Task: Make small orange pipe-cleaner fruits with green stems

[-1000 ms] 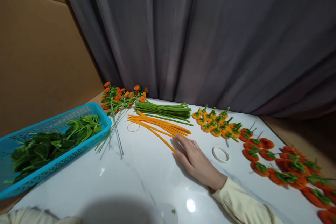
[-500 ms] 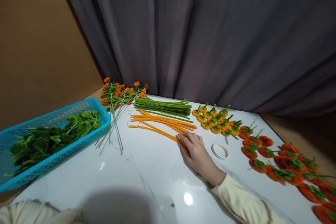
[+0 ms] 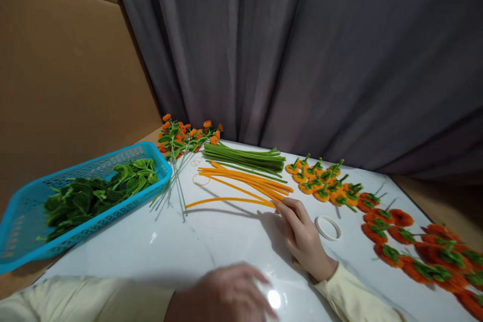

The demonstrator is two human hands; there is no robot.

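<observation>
My right hand [image 3: 304, 239] pinches the near end of an orange pipe cleaner [image 3: 226, 200], which arches away to the left. Beside it lies a loose bundle of orange pipe cleaners [image 3: 245, 179], with a bundle of green ones [image 3: 245, 157] behind. Blurred by motion, my left hand [image 3: 230, 294] is low over the front of the table, its fingers apart and nothing seen in them. A white ring [image 3: 328, 228], perhaps a roll of tape, lies right of my right hand.
A blue basket [image 3: 86, 231] of green leaves stands at the left. Finished orange flowers [image 3: 188, 136] lie at the back left. Yellow-orange flower heads [image 3: 320, 181] and red-orange ones [image 3: 418, 241] spread along the right. A grey curtain [image 3: 264, 50] hangs behind the white table [image 3: 169, 246].
My left hand has come in from the lower left to the front middle. One orange pipe cleaner has been drawn nearer, apart from the bundle, in my right hand. The view has shifted slightly.
</observation>
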